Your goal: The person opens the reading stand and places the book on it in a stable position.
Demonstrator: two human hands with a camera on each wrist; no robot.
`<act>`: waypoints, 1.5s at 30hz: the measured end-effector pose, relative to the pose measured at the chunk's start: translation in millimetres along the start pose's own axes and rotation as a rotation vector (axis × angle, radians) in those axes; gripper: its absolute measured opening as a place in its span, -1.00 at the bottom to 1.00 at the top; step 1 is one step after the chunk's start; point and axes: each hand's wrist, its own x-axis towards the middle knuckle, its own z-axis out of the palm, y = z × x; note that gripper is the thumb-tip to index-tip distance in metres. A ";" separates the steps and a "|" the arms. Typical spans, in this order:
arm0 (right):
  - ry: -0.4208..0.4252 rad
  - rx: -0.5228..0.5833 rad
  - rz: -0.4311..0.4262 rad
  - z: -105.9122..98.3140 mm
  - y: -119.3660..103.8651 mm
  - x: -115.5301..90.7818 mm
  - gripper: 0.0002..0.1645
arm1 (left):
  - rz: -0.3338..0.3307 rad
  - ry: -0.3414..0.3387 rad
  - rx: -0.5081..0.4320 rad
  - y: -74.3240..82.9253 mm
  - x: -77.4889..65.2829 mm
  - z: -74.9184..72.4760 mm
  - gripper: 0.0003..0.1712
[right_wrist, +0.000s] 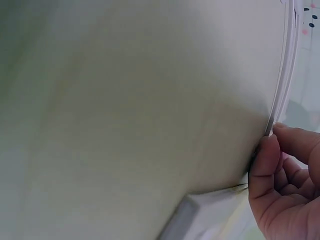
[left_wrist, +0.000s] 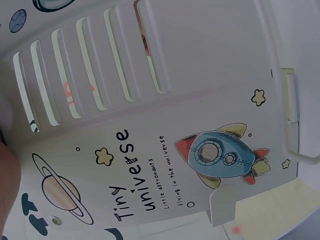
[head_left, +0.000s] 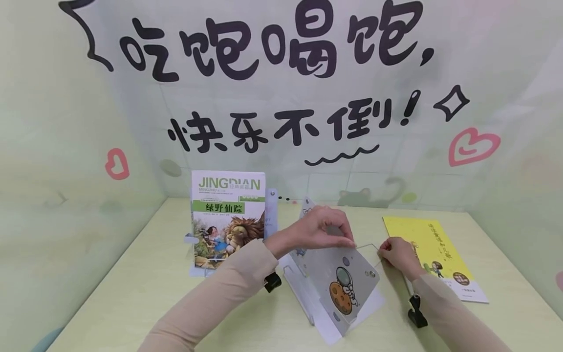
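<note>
A pale book stand (head_left: 347,274) with a printed astronaut and planet is tilted up over the table in the head view. My left hand (head_left: 323,227) pinches its upper edge between thumb and fingers. On the right, my right hand (head_left: 400,254) pinches a thin wire support (head_left: 366,246) beside the stand. The left wrist view shows the stand's slotted panel (left_wrist: 215,55), with a rocket, a ringed planet and "Tiny universe" lettering. In the right wrist view, finger and thumb of my right hand (right_wrist: 290,185) meet on a thin edge; the fine detail there is blurred.
A picture book (head_left: 228,220) with a lion on its cover stands upright on another stand at the left. A yellow book (head_left: 424,239) lies flat at the right, partly behind the right hand. The pale table (head_left: 145,293) runs back to a printed wall.
</note>
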 end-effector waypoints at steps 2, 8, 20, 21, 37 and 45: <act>-0.017 -0.058 -0.022 -1.1 -0.2 0.5 -0.90 | -0.007 0.000 -0.008 1.4 -0.6 0.0 -0.96; -0.043 -0.148 -0.068 -3.2 0.3 -2.1 -0.90 | 0.012 0.020 0.013 3.9 -3.3 1.4 -0.95; -0.008 -0.082 -0.058 -10.7 4.0 -15.5 -0.86 | 0.068 0.142 0.101 -2.0 -13.3 -0.4 -0.95; -0.005 -0.074 -0.058 -11.2 5.1 -16.8 -0.85 | 0.069 0.151 0.094 -3.2 -14.3 -0.9 -0.95; -0.075 0.230 0.098 -21.0 21.0 -46.8 -0.75 | 0.011 0.219 -0.010 -13.6 -27.1 -17.3 -0.94; -0.119 0.380 0.164 -25.3 18.8 -61.9 -0.72 | -0.059 0.226 -0.095 -15.8 -31.6 -18.8 -0.92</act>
